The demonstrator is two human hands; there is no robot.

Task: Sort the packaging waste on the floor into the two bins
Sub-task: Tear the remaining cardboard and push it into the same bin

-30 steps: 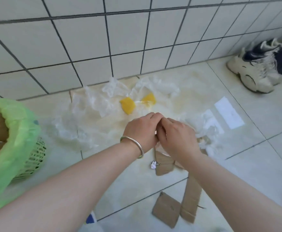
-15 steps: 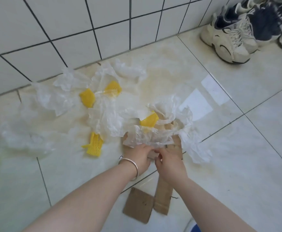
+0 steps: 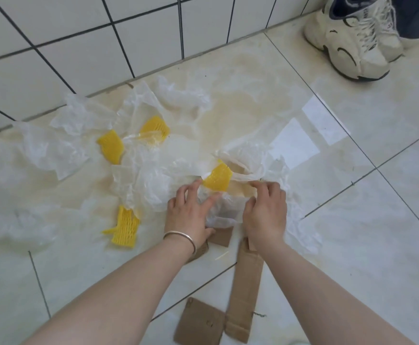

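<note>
Crumpled clear plastic film (image 3: 54,150) lies spread over the floor near the tiled wall, with several yellow foam nets among it (image 3: 111,146) (image 3: 126,229) (image 3: 217,180). My left hand (image 3: 191,215), with a bangle on the wrist, and my right hand (image 3: 265,210) both press on a bunched piece of clear plastic (image 3: 224,210) in the middle. Brown cardboard pieces lie below my hands: a long strip (image 3: 245,290) and a square (image 3: 198,324). Neither bin is in view.
A white tiled wall (image 3: 79,46) runs along the far side. White and navy sneakers (image 3: 348,43) stand at the top right. Bare floor tiles lie to the right and lower left.
The view has shifted right and down, and the green-lined bin has left the frame. My hands have spread apart on the bunched plastic beside a yellow net.
</note>
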